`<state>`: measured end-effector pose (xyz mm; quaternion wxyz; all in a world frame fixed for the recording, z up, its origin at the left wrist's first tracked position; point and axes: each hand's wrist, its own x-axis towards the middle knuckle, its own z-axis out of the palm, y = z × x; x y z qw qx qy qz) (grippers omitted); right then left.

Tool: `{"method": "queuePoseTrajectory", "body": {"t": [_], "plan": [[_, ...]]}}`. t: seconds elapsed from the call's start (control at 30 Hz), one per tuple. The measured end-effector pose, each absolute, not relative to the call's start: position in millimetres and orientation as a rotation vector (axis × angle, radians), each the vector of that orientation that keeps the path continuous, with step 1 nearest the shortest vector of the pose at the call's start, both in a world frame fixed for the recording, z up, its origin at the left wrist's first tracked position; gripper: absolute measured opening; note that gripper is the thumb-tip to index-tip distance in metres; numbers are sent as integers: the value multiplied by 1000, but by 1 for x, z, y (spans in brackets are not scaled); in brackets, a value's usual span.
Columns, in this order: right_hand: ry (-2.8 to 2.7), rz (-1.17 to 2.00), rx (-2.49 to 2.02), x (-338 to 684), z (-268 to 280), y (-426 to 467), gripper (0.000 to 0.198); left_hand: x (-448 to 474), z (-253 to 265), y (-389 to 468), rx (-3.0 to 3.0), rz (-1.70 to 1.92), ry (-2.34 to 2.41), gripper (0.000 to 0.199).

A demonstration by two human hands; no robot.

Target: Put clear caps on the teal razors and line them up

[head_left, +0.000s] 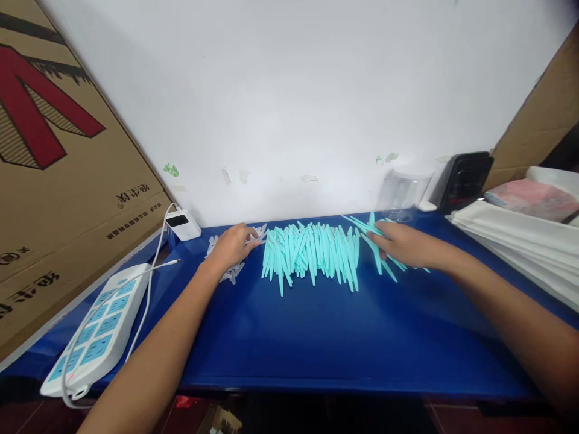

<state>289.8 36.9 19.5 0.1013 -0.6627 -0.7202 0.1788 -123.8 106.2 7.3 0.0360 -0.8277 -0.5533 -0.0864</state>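
Note:
A wide heap of turquoise tapered plastic sticks (312,253) lies in the middle of the blue table, most of them pointing toward me. At its left, my left hand (233,246) is closed, thumb and fingers pinching at small translucent plastic pieces (233,274); the exact grip is partly hidden. More of these pieces lie under and around that hand. Right of the heap, my right hand (400,243) is closed around a few turquoise sticks (362,225), which jut out to the left. Other turquoise sticks lie beneath it on the table.
A white power strip (102,331) with cables and a small white device (183,225) are at left, beside a large cardboard box (81,181). A clear jar (404,196), a black object (465,181) and stacked white sheets (511,235) stand at right. A white wall (294,108) backs the table (316,337).

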Motion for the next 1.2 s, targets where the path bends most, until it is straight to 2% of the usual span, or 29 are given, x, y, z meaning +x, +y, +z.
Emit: {"method": "queuePoseTrajectory", "body": {"t": [0.17, 0.33, 0.47, 0.57, 0.67, 0.77, 0.97, 1.07, 1.2], "plan": [[-2064, 432, -1816, 285, 20, 39, 35, -117, -8, 111, -2581, -256, -1616, 22], [-2014, 449, -1641, 280, 16, 40, 45, -117, -13, 112, -2511, -147, -1579, 21], [-2004, 525, -1532, 275, 15, 37, 50, -119, -17, 114, -2469, -56, -1509, 21], [-1997, 610, -1468, 273, 16, 34, 50, -122, -18, 115, -2502, -120, -1523, 20], [-1995, 705, -1414, 272, 15, 33, 51, -121, -16, 115, -2595, -388, -1587, 20], [-1991, 841, -1362, 271, 15, 31, 55, -112, -10, 110, -2773, -847, -1631, 22], [-1874, 1248, -1222, 266, 18, 25, 60, -79, -4, 89, -3061, -1637, -1658, 41], [-1861, 1387, -1178, 264, 19, 22, 57, -65, -4, 75, -3128, -1846, -1642, 41], [-1866, 1417, -1234, 258, 21, 18, 53, -54, -1, 60, -3181, -1903, -1643, 37]]}}
